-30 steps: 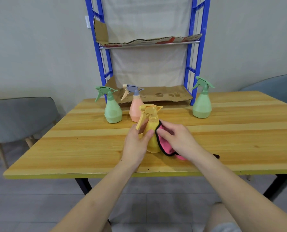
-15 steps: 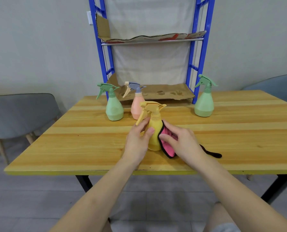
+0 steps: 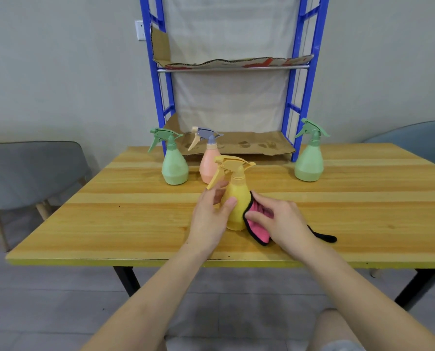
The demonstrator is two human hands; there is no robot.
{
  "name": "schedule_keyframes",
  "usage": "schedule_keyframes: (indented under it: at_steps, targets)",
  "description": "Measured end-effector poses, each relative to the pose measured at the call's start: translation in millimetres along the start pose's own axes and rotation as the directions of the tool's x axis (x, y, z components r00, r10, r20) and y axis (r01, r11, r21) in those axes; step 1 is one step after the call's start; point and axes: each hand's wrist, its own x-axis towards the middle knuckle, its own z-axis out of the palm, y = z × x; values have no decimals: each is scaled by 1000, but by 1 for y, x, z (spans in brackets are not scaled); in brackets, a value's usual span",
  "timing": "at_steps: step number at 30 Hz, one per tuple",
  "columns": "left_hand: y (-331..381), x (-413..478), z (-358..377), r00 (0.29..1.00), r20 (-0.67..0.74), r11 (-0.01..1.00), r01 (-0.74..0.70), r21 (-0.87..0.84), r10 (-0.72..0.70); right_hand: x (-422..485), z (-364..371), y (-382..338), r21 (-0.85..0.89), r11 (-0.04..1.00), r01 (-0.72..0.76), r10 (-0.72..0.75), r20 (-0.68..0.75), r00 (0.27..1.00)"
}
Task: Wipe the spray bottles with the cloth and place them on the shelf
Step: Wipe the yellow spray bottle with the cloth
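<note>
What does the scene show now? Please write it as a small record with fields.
left hand: holds the yellow bottle upright
right hand: holds the cloth against the yellow bottle's right side
waiting: left green bottle, pink bottle, right green bottle, all upright on the table
shelf: no bottle seen on it; cardboard lines its tiers

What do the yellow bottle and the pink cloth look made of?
The yellow bottle looks like opaque matte plastic, with a moulded trigger head. The pink cloth looks like soft fabric, perhaps microfibre: fuzzy, folded, black stitched edging.
</note>
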Motion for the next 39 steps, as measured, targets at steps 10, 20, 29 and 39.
schedule_keyframes:
  at_steps: [10,20,29,39]
  targets:
    - [-1,1,-6,1000,20,984,-15,179,12,6,1,-12,179,983,-50,39,61,997]
    - [7,0,-4,999,-4,988,-32,153,33,9,-1,-26,300,953,-36,28,31,999]
    - [10,2,-5,999,19,986,30,166,-34,-3,1,-12,119,992,-38,25,107,994]
    - [18,3,-6,998,34,979,42,199,-50,10,0,-29,350,934,-70,64,27,998]
